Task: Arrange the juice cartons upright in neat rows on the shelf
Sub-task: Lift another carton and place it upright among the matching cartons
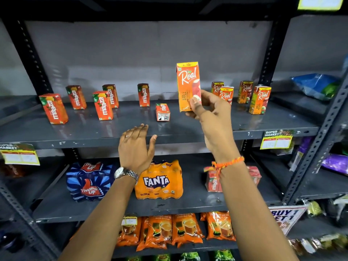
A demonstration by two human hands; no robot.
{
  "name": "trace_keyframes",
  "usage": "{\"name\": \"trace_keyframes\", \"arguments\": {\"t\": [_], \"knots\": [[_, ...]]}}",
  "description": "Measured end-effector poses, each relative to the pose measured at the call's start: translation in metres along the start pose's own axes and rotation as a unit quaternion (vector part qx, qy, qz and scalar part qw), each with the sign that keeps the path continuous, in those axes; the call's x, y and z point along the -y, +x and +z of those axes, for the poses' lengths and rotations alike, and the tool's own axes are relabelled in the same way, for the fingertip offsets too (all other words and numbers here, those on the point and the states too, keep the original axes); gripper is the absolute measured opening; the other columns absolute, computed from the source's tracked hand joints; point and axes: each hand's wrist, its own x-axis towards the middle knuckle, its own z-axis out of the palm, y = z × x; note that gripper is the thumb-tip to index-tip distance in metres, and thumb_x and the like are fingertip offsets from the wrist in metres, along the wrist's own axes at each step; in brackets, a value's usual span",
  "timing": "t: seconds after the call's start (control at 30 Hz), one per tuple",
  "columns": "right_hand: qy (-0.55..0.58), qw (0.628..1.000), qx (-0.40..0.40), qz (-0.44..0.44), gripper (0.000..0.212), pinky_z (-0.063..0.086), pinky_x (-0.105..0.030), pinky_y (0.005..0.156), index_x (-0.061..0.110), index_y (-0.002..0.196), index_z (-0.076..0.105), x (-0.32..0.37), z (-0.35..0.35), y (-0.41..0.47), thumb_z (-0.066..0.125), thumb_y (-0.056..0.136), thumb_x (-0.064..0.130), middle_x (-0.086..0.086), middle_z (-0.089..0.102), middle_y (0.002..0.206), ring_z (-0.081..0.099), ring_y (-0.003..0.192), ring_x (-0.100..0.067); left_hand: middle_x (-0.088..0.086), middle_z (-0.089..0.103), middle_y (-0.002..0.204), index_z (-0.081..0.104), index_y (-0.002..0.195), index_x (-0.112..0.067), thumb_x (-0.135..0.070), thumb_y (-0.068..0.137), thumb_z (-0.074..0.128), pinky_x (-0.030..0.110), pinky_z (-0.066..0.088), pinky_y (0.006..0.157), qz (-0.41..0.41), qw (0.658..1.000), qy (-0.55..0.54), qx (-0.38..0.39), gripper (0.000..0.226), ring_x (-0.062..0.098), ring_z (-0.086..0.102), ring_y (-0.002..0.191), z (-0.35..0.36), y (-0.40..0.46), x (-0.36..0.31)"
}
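Note:
My right hand (211,112) grips an orange Real apple carton (187,81) by its lower end, upright and lifted above the grey shelf (131,130). My left hand (135,146) hovers open at the shelf's front edge, holding nothing. Several red Maaza cartons stand scattered on the left, the nearest one (53,108) among them. One Maaza carton (162,112) lies on its side near the middle. Several Real cartons stand at the right, the front one (259,99) nearest the edge; my right hand partly hides another (226,95).
On the lower shelf sit a Thums Up pack (88,181), a Fanta pack (160,181) and a Maaza pack (214,181) behind my right arm. Orange tea pouches (180,230) fill the shelf below. A black upright post (271,49) bounds the right side. Price tags (276,139) hang on the shelf edge.

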Motion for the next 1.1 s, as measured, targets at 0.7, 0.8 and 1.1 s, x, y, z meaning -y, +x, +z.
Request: {"name": "trace_keyframes", "arguments": {"t": [0.7, 0.8, 1.1], "knots": [[0.021, 0.995, 0.027, 0.097, 0.034, 0.06, -0.031, 0.082, 0.004, 0.124, 0.056, -0.002, -0.017, 0.015, 0.064, 0.091, 0.008, -0.005, 0.067, 0.11, 0.067, 0.097, -0.018, 0.009, 0.059, 0.14, 0.057, 0.136, -0.013, -0.056, 0.097, 0.026, 0.045, 0.036, 0.112, -0.001, 1.0, 0.002, 0.025, 0.066, 0.028, 0.055, 0.128, -0.006, 0.002, -0.003], [-0.049, 0.991, -0.015, 0.125, 0.029, 0.059, -0.03, 0.079, 0.005, 0.115, 0.064, -0.029, -0.012, 0.056, 0.07, 0.087, 0.009, -0.003, 0.07, 0.102, 0.068, 0.096, -0.018, 0.009, 0.06, 0.139, 0.058, 0.135, -0.012, -0.055, 0.096, 0.026, 0.045, 0.036, 0.111, -0.004, 1.0, 0.007, 0.026, 0.066, 0.028, 0.055, 0.128, -0.008, 0.002, -0.005], [-0.332, 0.932, -0.072, 0.124, 0.027, 0.057, -0.04, 0.087, 0.009, 0.088, 0.075, -0.088, -0.005, 0.114, 0.081, 0.071, 0.028, -0.013, 0.075, 0.099, 0.07, 0.097, -0.031, 0.007, 0.057, 0.142, 0.056, 0.138, -0.013, -0.054, 0.097, 0.029, 0.043, 0.032, 0.114, -0.013, 0.999, 0.011, 0.031, 0.064, 0.025, 0.052, 0.132, -0.008, 0.001, -0.006]]}}
